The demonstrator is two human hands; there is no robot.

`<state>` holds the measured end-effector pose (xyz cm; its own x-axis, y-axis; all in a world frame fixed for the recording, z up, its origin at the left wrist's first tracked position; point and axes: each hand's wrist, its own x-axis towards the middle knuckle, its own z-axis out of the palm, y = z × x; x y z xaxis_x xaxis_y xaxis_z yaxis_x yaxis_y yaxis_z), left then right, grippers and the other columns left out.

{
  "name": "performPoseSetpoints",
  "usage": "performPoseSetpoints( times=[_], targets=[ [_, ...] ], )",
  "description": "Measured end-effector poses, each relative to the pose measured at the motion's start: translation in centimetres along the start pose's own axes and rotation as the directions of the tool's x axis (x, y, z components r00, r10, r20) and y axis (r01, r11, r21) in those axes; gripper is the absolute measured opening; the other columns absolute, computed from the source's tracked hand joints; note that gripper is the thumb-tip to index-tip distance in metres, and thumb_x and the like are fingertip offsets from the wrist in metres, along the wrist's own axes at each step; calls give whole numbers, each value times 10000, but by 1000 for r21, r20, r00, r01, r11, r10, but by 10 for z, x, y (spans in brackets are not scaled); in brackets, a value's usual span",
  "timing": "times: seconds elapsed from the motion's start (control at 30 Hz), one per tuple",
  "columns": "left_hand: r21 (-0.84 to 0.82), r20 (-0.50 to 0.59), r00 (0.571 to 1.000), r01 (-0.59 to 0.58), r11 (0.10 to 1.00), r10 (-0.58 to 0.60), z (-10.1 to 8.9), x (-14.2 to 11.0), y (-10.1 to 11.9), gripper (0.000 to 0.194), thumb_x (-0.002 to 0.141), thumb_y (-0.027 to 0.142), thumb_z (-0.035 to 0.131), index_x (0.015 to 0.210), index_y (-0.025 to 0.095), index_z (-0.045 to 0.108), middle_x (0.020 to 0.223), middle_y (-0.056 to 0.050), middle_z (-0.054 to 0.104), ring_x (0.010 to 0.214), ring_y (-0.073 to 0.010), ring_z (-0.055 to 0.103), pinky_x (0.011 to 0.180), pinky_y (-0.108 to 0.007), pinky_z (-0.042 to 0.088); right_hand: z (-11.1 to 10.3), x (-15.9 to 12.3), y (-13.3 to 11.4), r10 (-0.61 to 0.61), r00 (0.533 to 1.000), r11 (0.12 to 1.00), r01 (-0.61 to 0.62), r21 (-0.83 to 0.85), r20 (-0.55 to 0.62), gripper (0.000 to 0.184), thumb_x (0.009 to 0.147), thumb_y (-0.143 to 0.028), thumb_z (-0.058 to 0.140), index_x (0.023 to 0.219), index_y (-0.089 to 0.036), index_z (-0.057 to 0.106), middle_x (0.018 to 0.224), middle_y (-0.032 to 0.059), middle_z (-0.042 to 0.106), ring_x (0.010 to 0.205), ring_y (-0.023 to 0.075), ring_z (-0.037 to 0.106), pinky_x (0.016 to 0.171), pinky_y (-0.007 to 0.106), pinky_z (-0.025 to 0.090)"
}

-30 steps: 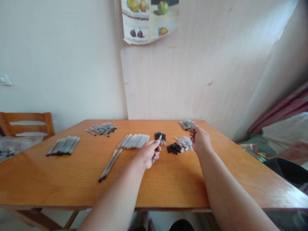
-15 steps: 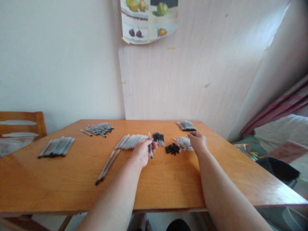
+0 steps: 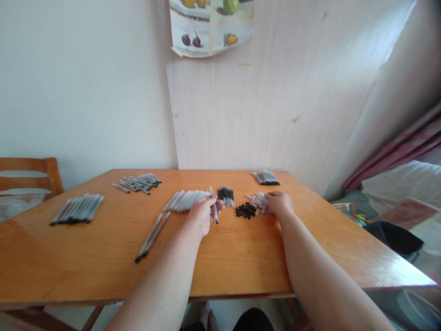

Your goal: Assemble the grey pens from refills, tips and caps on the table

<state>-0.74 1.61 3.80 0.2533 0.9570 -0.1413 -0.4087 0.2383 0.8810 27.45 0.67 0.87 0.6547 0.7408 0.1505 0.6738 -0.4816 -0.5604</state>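
My left hand [image 3: 200, 216] is closed around a pen [image 3: 214, 208], which has a clear barrel and a dark lower end and stands nearly upright. Over a heap of whitish translucent pen caps [image 3: 255, 200] sits my right hand [image 3: 279, 202], its fingers bent together at the heap's right side; what is between them is hidden. Small black plugs [image 3: 245, 210] lie just left of the caps. Dark-tipped refills [image 3: 225, 196] lie behind my left fingers, and a row of clear pen barrels [image 3: 182, 201] spreads to the left of them.
Two dark-ended pens [image 3: 153, 236] lie left of my left forearm. Further bundles of pens rest at the left [image 3: 78, 209], back left [image 3: 140, 183] and back right [image 3: 266, 177] of the wooden table [image 3: 237, 262]. A chair [image 3: 53, 177] stands left, a black bin [image 3: 394, 238] right.
My right hand has moved slightly left and down into the heap of caps. My left hand keeps its hold on the pen. The whole view has shifted a little.
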Motion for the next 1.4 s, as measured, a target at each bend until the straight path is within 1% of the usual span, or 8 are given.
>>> performPoseSetpoints(
  times=[0.27, 0.37, 0.47, 0.63, 0.77, 0.87, 1.1, 1.4],
  targets=[
    [-18, 2, 1000, -26, 999, 26, -2, 3, -1, 99, 801, 173, 586, 894, 147, 563, 784, -89, 697, 717, -173, 690, 613, -245, 483, -11, -5, -10, 48, 990, 994, -35, 100, -131, 415, 779, -490, 484, 988, -228, 729, 920, 113, 699, 836, 243, 626, 666, 305, 432],
    [-65, 1, 998, -57, 996, 57, -3, 6, -1, 92, 814, 149, 564, 905, 146, 557, 810, -96, 696, 747, -179, 693, 653, -262, 496, -9, -16, -23, -49, 980, 973, 90, 213, -191, 396, 788, -456, 460, 890, -178, 724, 787, 91, 680, 739, 211, 605, 612, 277, 412],
    [-114, -11, 995, -95, 989, 94, -3, 8, 0, 81, 817, 134, 562, 895, 147, 545, 860, -104, 698, 790, -180, 693, 694, -275, 505, -2, -42, -47, -242, 966, 882, 256, 396, -87, 339, 776, -446, 491, 784, -168, 684, 680, 44, 645, 667, 170, 571, 554, 237, 387],
    [-177, -17, 990, -141, 974, 140, -1, 6, 2, 86, 829, 121, 547, 903, 154, 520, 927, -110, 695, 868, -177, 685, 754, -289, 512, 10, -92, -81, -543, 792, 749, 307, 587, 278, 309, 819, -439, 507, 693, -177, 612, 599, 9, 606, 523, 107, 501, 494, 211, 360],
    [-216, -7, 983, -180, 960, 183, 1, 6, 3, 111, 829, 119, 554, 916, 166, 503, 959, -100, 690, 899, -169, 678, 802, -299, 504, 11, -110, -91, -598, 672, 720, 211, 661, 437, 347, 862, -459, 480, 754, -165, 629, 594, 11, 607, 498, 99, 497, 486, 213, 359],
    [-228, 3, 981, -189, 955, 194, 1, 5, 2, 118, 827, 118, 561, 911, 170, 497, 986, -98, 686, 911, -161, 674, 829, -301, 494, 10, -111, -91, -615, 628, 692, 140, 708, 477, 345, 841, -471, 526, 755, -153, 625, 618, 16, 617, 502, 90, 493, 492, 209, 359],
    [-109, 94, 981, -157, 981, 168, 2, 1, 1, 143, 795, 191, 630, 903, 159, 542, 934, -104, 698, 840, -170, 673, 763, -301, 509, 14, -104, -86, -605, 662, 593, 4, 805, 443, 358, 796, -508, 583, 800, -150, 594, 639, -5, 576, 499, 63, 431, 469, 188, 306],
    [-40, 58, 985, -160, 986, 163, 3, 1, -2, 187, 753, 258, 693, 839, 154, 563, 852, -85, 702, 748, -155, 670, 730, -294, 507, 12, -105, -87, -630, 725, 645, 291, 706, 277, 297, 833, -465, 515, 732, -186, 539, 624, -16, 571, 528, 88, 477, 496, 206, 354]
  ],
)
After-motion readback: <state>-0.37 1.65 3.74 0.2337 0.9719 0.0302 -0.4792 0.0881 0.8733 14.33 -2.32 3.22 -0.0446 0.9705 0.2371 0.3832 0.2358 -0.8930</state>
